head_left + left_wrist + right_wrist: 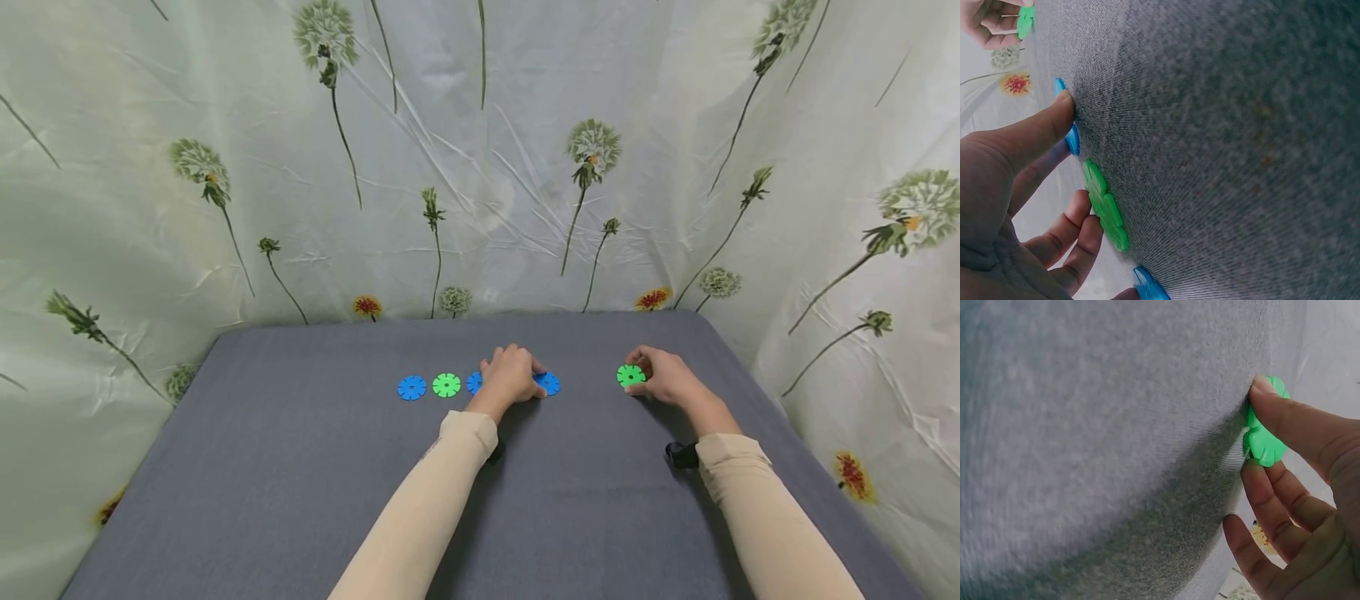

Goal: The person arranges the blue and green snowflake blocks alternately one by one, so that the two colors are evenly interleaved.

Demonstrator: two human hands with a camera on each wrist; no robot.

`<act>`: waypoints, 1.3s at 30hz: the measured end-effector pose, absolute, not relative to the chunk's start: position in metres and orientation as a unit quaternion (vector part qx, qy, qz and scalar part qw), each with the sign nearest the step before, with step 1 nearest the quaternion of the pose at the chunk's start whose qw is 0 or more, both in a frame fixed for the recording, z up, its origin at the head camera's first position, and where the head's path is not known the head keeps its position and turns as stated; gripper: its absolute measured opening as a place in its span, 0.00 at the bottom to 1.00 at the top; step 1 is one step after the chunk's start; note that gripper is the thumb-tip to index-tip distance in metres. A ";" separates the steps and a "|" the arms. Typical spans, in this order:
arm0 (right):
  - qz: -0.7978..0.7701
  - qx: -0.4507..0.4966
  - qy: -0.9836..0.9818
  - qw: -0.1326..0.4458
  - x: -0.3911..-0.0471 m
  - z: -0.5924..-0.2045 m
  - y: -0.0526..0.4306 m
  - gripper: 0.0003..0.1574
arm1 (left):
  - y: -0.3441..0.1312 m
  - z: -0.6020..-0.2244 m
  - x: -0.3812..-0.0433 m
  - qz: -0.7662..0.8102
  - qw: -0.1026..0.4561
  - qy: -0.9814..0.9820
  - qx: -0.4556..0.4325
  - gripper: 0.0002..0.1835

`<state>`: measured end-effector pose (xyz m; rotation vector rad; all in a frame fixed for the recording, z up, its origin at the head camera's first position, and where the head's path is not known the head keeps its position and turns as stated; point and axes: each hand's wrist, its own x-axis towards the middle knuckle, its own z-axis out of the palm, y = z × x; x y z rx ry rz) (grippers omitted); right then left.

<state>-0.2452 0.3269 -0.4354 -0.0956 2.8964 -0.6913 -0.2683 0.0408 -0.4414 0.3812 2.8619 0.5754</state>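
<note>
My left hand (512,377) is over the right part of a row of flat notched plastic discs. Its thumb and index finger grip the edges of the rightmost blue disc (552,383), which lies on the cloth. Under that palm, a green disc (1107,205) shows in the left wrist view, with curled fingers touching its side; the head view hides it. Farther right, my right hand (670,382) pinches another green disc (1266,445) between thumb and fingers, tilted up at the cloth surface.
Left of my left hand lie a blue disc (412,392), a green disc (446,390) and a partly covered blue disc (473,382). Grey cloth (300,483) covers the table. A flower-printed curtain (495,275) hangs behind the table and along both sides.
</note>
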 end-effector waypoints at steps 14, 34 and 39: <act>-0.178 -0.064 0.979 0.078 -0.239 -0.429 0.329 0.33 | 0.041 -0.444 -0.267 0.198 0.098 0.967 0.131 0.19; -0.127 -0.098 0.983 0.091 -0.241 -0.416 0.324 0.33 | 0.039 -0.443 -0.268 0.198 0.105 0.965 0.133 0.20; -0.161 -0.116 0.978 0.060 -0.241 -0.422 0.319 0.31 | 0.038 -0.442 -0.267 0.199 0.104 0.965 0.135 0.19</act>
